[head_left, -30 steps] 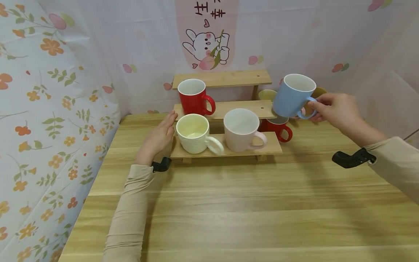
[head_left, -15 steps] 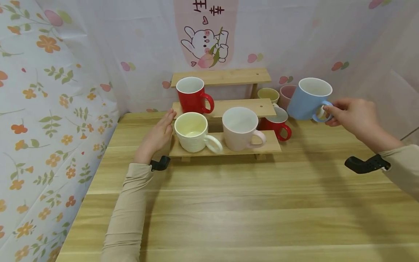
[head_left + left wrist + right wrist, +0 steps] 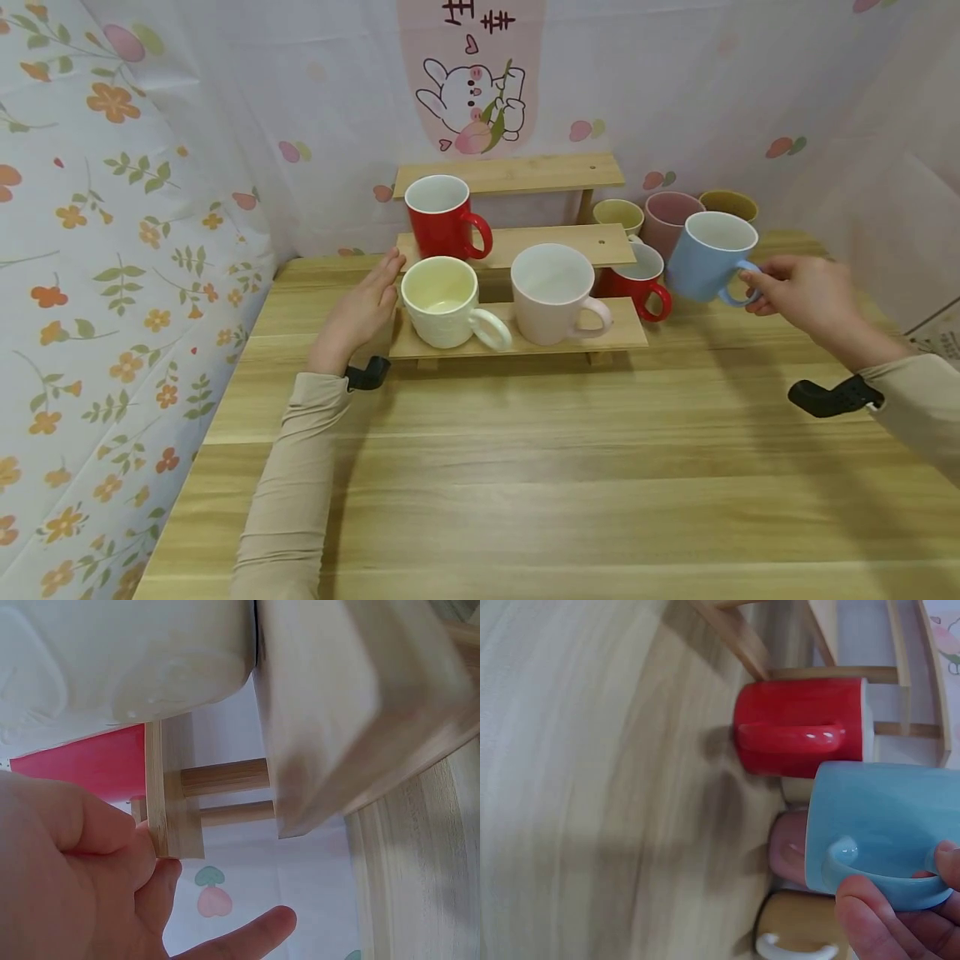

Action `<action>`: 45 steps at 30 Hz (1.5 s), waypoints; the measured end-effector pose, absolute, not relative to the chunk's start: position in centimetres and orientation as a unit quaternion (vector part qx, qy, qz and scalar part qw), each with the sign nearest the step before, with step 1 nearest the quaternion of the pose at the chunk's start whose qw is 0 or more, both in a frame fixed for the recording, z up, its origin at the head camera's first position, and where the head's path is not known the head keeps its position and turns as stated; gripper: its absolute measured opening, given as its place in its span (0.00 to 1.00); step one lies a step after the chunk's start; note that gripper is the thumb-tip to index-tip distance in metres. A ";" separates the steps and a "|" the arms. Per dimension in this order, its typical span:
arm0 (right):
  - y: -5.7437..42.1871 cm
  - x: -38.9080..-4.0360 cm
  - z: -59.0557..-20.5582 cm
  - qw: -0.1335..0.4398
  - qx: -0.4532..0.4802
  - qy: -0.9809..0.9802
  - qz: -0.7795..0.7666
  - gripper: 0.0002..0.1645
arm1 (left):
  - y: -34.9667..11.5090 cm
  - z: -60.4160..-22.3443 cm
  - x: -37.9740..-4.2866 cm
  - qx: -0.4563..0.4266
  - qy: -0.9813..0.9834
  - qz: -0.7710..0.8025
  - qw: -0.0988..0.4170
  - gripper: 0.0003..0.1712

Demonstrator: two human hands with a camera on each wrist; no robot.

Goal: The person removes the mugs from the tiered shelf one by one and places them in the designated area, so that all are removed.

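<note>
My right hand (image 3: pixel 806 296) pinches the handle of a light blue mug (image 3: pixel 708 258), held upright at the right of the rack. In the right wrist view this mug (image 3: pixel 885 825) overlaps a red mug (image 3: pixel 802 724) and a pink mug (image 3: pixel 787 847). My left hand (image 3: pixel 358 315) touches the left end of the wooden tiered rack (image 3: pixel 630 325), fingers mostly straight in the head view. The left wrist view has its fingertips right at a board's end (image 3: pixel 155 787). Beside it are a cream mug (image 3: pixel 442 321) on the lowest tier and a red mug (image 3: pixel 438 229) on the middle tier.
A pale pink mug (image 3: pixel 551 300) stands on the lowest tier. Right of the rack, a red mug (image 3: pixel 637 287), a yellow mug (image 3: pixel 618 215), a pink mug (image 3: pixel 667 218) and a mustard mug (image 3: pixel 729 203) stand close together on the table (image 3: pixel 525 467). A printed curtain (image 3: pixel 330 100) hangs behind.
The right hand has carried the light blue mug rightward off the rack's middle tier, then lowered it nearer the table. The left hand has stayed at the rack's left end.
</note>
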State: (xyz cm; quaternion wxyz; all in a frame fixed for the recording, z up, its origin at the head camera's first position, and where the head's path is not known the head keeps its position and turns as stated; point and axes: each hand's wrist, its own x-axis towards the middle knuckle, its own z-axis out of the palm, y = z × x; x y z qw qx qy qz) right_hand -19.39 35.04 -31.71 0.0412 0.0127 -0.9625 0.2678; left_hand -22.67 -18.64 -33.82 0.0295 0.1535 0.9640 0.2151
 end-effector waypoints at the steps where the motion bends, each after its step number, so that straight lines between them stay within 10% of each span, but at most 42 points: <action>1: 35.0 -19.4 -31.9 0.038 0.013 -0.963 0.265 0.30 | -18.7 -33.8 -22.7 0.153 0.964 0.216 0.029 0.30; 45: 34.0 -21.0 -38.6 0.021 -0.004 -0.950 0.310 0.24 | -18.9 -34.1 -22.6 0.159 0.959 0.234 0.026 0.30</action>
